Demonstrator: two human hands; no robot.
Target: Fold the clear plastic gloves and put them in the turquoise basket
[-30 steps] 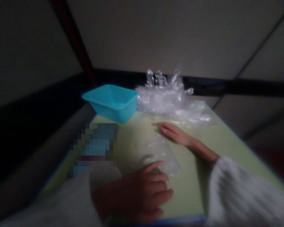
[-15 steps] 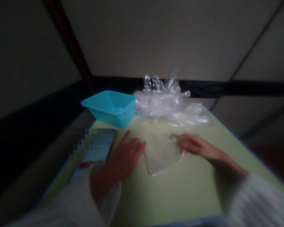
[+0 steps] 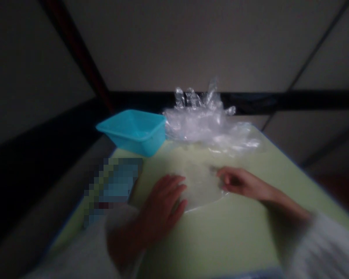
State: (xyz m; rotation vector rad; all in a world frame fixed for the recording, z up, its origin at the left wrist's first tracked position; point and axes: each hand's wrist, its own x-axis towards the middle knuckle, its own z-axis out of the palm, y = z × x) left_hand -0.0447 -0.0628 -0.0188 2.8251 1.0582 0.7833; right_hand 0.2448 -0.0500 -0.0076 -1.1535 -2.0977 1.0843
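1. Head view: a flat clear plastic bag (image 3: 202, 186) is being kept spread on the pale green table (image 3: 235, 236), near the middle of the table and between the two hands.
2. The bag's near left edge is being pressed down by the left hand (image 3: 163, 203), whose fingers are being held loosely spread and flat, with nothing gripped.
3. The bag's right edge is being pinched by the right hand (image 3: 238, 182), with its fingertips curled in on the plastic; the picture is blurred, so the exact grip cannot be told.
4. Both wrists are being covered by white knitted sleeves (image 3: 322, 244).
5. A heap of crumpled clear plastic (image 3: 206, 124) is being shown at the table's far edge, well behind the bag.
6. A turquoise tub (image 3: 133, 131) is being shown just to the left of that heap, touching or almost touching it.
7. A pixelated patch (image 3: 113, 182) is lying on the table's left side, beside the left hand.
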